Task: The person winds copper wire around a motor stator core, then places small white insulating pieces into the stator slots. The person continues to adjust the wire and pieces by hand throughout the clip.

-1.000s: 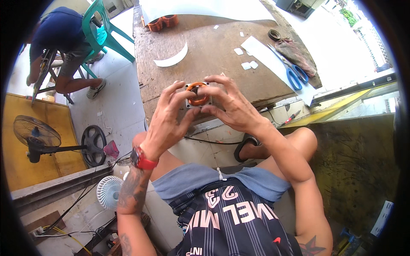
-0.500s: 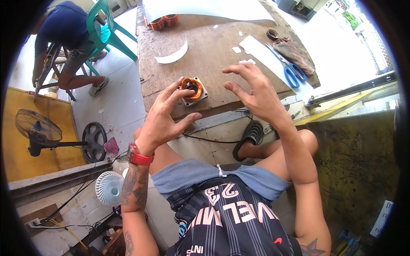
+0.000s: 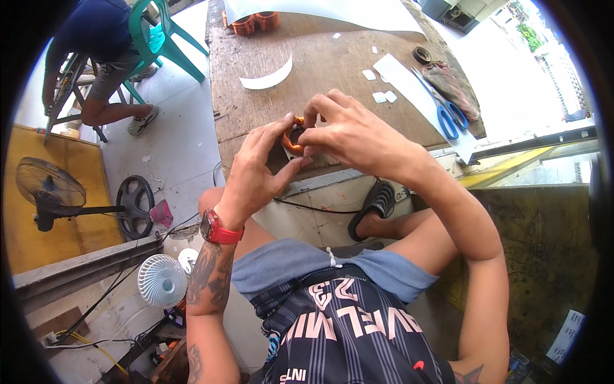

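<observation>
Pale floor tiles (image 3: 182, 121) stretch along the left of a wooden surface (image 3: 233, 51), at whose near edge sits a copper-coloured wound ring (image 3: 288, 144). Well to the ring's left is a dark pedestal fan (image 3: 46, 205); farther off on that side, a co-worker (image 3: 96, 38) bends beside a green chair (image 3: 167, 48). Beyond the ring, slightly to its left, a curved white strip (image 3: 268, 79) lies apart from it on the surface, and past that are more copper-coloured coils (image 3: 256, 24).

Around the ring's left side comes the left hand (image 3: 252, 157), its fingers touching the rim and its thumb spread away from them toward the near side; how firmly it grips is not shown. Over the ring's right side comes the right hand (image 3: 348, 131), its fingers bent, with thumb and forefinger drawn close at the opening; whether anything is pinched there is hidden. The step in hand seems to be close fingertip work at the ring's inner rim. The next move appears to call for the left hand to steady the ring, and for small, careful adjustments by the right.

Right of the ring lie small white pieces (image 3: 379, 97), then a white paper strip (image 3: 416, 96) with blue-handled scissors (image 3: 440, 109) partly across it.
</observation>
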Demonstrator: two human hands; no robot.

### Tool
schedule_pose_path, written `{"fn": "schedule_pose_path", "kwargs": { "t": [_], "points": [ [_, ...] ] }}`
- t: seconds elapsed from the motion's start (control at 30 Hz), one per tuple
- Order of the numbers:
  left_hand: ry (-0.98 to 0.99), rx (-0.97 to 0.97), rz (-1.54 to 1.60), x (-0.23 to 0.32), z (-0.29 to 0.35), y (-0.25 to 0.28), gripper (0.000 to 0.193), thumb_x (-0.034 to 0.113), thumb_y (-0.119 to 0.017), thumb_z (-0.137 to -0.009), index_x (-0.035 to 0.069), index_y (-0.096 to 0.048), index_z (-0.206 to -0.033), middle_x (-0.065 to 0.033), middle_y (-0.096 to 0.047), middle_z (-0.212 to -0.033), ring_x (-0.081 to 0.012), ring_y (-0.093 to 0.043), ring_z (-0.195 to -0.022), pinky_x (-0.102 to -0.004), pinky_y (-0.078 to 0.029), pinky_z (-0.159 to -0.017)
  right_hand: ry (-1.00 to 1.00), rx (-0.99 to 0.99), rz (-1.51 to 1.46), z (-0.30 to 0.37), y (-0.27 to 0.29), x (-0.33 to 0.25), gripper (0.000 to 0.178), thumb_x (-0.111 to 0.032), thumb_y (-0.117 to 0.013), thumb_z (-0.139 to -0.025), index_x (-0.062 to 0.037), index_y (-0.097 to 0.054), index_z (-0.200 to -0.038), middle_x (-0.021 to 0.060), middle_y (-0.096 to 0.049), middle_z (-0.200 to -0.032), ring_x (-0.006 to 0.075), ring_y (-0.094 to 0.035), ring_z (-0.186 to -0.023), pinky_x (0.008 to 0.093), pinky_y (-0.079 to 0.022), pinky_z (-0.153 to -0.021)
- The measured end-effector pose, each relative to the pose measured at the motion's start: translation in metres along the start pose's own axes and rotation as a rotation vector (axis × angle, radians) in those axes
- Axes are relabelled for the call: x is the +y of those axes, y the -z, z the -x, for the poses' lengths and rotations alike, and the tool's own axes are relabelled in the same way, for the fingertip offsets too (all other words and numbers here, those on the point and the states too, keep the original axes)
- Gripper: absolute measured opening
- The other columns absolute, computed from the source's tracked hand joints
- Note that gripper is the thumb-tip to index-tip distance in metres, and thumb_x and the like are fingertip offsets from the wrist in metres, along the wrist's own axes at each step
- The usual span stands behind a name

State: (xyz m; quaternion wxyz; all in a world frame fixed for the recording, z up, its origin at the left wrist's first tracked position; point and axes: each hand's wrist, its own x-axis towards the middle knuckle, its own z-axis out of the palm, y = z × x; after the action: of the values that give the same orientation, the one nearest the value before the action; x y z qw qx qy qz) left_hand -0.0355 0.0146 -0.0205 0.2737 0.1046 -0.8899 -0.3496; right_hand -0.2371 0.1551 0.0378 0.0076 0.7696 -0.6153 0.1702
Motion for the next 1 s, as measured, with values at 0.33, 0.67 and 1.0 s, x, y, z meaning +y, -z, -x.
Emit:
{"fn": "schedule_pose_path", "kwargs": {
  "t": [0.33, 0.67, 1.0],
  "points": [
    [-0.011, -0.031, 0.019, -0.002, -0.002, 0.002, 0.068, 0.019, -0.089, -0.087, 0.009, -0.061, -0.148, -0.0157, -0.068, -0.136, -0.0347, -0.065, -0.125, -0.0442, -0.054, -0.107, 0.021, 0.112, 0.117, 0.013, -0.03, -0.014, 0.033, -0.016, -0.072, -0.088, -0.0071, -0.069, -0.12, 0.0071, -0.06, -0.124, 0.0296, -0.058, -0.123, 0.0443, -0.051, -0.109],
    [0.164, -0.003, 0.067, 0.023, -0.021, 0.021, 0.047, 0.025, -0.078, -0.097, 0.001, -0.066, -0.136, -0.0219, -0.073, -0.127, -0.0355, -0.072, -0.119, -0.043, -0.055, -0.104, -0.143, 0.323, -0.008, 0.026, -0.043, -0.024, 0.031, -0.022, -0.077, -0.096, -0.0174, -0.072, -0.126, 0.0079, -0.062, -0.126, 0.0339, -0.059, -0.128, 0.0483, -0.052, -0.111],
    [-0.034, -0.116, -0.424, 0.034, -0.051, 0.019, 0.018, 0.018, -0.074, -0.096, 0.001, -0.075, -0.103, -0.0165, -0.068, -0.1, -0.0371, -0.067, -0.1, -0.0465, -0.055, -0.09, -0.023, 0.341, 0.102, 0.024, -0.045, -0.018, 0.034, -0.007, -0.08, -0.085, -0.0132, -0.078, -0.118, 0.0047, -0.066, -0.117, 0.0291, -0.062, -0.12, 0.0506, -0.051, -0.119]
  ]
}}
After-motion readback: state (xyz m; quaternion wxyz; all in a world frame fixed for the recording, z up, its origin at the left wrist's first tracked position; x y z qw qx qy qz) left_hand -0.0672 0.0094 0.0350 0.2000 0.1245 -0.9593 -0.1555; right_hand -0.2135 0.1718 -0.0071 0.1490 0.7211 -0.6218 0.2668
